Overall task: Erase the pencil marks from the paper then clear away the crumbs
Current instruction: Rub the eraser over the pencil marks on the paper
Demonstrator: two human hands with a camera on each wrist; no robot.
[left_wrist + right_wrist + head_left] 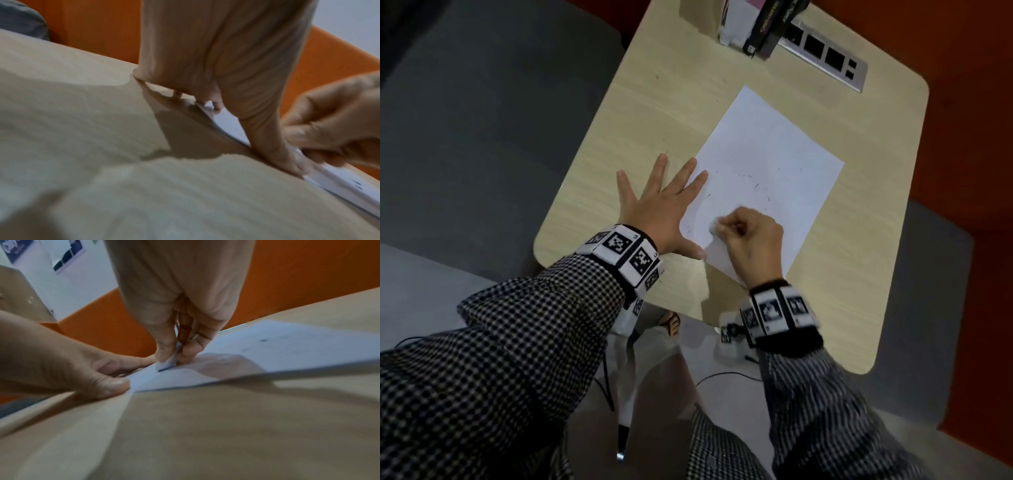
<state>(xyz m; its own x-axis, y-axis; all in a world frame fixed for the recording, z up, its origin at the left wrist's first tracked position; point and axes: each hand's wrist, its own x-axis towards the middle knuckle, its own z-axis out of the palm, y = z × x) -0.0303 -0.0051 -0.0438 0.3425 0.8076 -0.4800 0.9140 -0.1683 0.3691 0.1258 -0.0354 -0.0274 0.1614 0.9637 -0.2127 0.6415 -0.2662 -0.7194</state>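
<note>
A white sheet of paper [767, 164] lies slanted on the light wooden table [619, 137], with thin dark crumbs [748, 178] scattered over its middle. My left hand [661, 202] lies flat with fingers spread, pressing the paper's left edge and near corner to the table. My right hand [743, 233] pinches a small white eraser [714, 226] between thumb and fingers and holds it down on the paper near its lower left. In the right wrist view the eraser [167, 361] touches the paper [287, 347] just beyond the left thumb. The paper's near edge lifts slightly.
At the table's far edge stand books [767, 27] and a grey power strip [828, 58]. Orange wall [962, 102] rises beyond the table on the right. A few dark specks [664, 144] dot the bare wood left of the paper.
</note>
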